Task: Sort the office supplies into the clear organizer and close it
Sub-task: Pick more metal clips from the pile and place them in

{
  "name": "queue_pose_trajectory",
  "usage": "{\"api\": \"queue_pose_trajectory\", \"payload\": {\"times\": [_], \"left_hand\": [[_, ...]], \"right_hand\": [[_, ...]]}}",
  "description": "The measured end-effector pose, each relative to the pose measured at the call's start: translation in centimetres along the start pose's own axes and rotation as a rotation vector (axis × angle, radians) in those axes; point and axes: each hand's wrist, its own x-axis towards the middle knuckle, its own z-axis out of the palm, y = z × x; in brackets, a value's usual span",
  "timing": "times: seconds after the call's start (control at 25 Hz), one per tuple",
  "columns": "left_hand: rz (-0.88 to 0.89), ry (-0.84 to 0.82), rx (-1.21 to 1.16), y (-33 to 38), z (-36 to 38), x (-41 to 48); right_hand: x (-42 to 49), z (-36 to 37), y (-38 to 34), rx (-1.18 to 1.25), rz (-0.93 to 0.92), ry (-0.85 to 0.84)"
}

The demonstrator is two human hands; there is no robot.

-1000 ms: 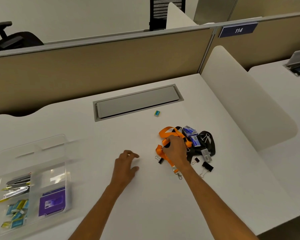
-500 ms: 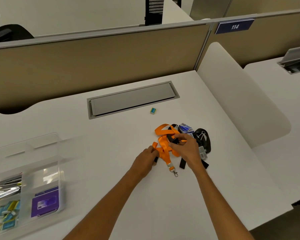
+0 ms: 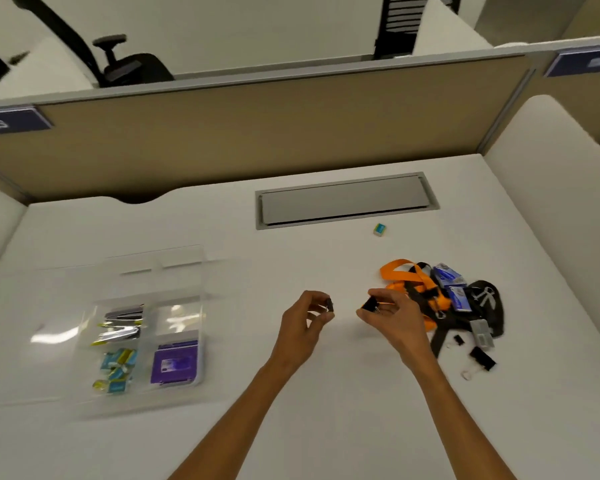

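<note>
The clear organizer (image 3: 201,344) lies open on the left of the desk, holding silver packets, teal erasers and a purple pad in separate compartments. My left hand (image 3: 307,325) pinches a small black binder clip (image 3: 329,305). My right hand (image 3: 394,315) grips a larger black binder clip (image 3: 370,304), just left of the pile. The pile on the right has an orange lanyard (image 3: 407,277), blue boxes (image 3: 452,284), a black pouch (image 3: 492,299) and two loose binder clips (image 3: 483,359). Both hands are above the desk between organizer and pile.
A lone teal eraser (image 3: 379,229) lies near the grey cable hatch (image 3: 345,200). A tan partition (image 3: 257,133) closes the back and a white divider (image 3: 551,188) the right side. The organizer's clear lid (image 3: 42,334) lies flat to its left.
Both hands left the orange lanyard and lifted away to the left, each now holding a black binder clip. The camera swung left, bringing the organizer further into view.
</note>
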Motion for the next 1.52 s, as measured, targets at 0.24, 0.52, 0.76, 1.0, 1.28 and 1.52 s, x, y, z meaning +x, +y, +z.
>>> {"api": "queue_pose_trajectory", "payload": {"times": [0.24, 0.52, 0.76, 1.0, 1.28, 1.52], "left_hand": [[-0.016, 0.408, 0.168, -3.3, -13.6, -2.4], [-0.235, 0.219, 0.978, -9.2, -24.7, -2.0], [-0.205, -0.042, 1.167, -10.5, -25.7, -0.7], [-0.171, 0.023, 0.978, -11.2, -27.8, -1.3], [-0.132, 0.389, 0.686, -10.7, -29.6, -4.2], [-0.146, 0.383, 0.552, -11.3, -29.5, -5.2]], "right_hand": [[-2.6, 8.7, -3.3, -0.078, -0.061, -0.22], [-5.7, 17.4, -6.0, -0.166, -0.153, -0.379], [-6.7, 22.3, -7.5, -0.25, -0.214, -0.411], [-6.4, 28.0, -9.8, -0.444, -0.434, -0.508], [-3.7, 34.5, -10.3, -0.938, -0.688, -0.613], [-2.0, 36.4, -8.5, -1.078, -0.682, -0.635]]}}
